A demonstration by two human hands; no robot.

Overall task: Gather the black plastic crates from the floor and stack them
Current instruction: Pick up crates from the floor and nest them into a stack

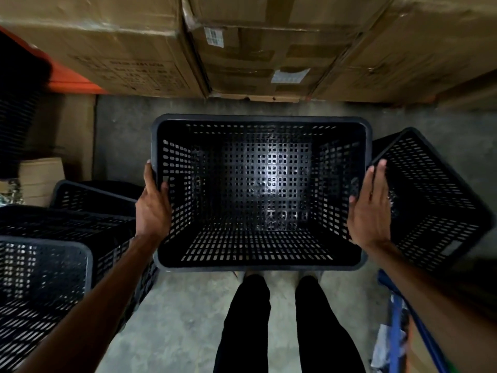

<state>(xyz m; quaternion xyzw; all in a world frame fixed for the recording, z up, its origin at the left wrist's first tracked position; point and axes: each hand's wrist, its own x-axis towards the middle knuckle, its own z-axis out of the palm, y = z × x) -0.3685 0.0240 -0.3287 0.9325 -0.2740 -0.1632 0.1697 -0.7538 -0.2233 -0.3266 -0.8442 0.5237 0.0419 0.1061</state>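
At my far left a dark stack [16, 117] of what looked like black crates rose beside the orange beam [78, 79], so I judged some gathering was already done. Below it, loose crates [40, 278] lay crowded together on the concrete floor [188, 305], not yet squared into one pile.

My left hand [153, 208] gripped the left rim of the held crate [258, 189], thumb inside the wall and fingers wrapped round the outside. That crate hung open side up in front of me, above my feet, between the loose crates and the one on the right. My right hand [369, 208] pinched the right rim, thumb hooked inside and fingers laid straight along the outer wall. Just beyond it a tilted crate [430, 197] leaned on its edge, untouched.

I reckoned the job was only partway: one crate in hand to place, several left to collect.

The cardboard boxes [121, 49] carried black print, and white stickers [213, 36] sat on the middle ones, but all of it was too blurred to read. A pale tag [454, 247] on the tilted crate showed nothing legible.
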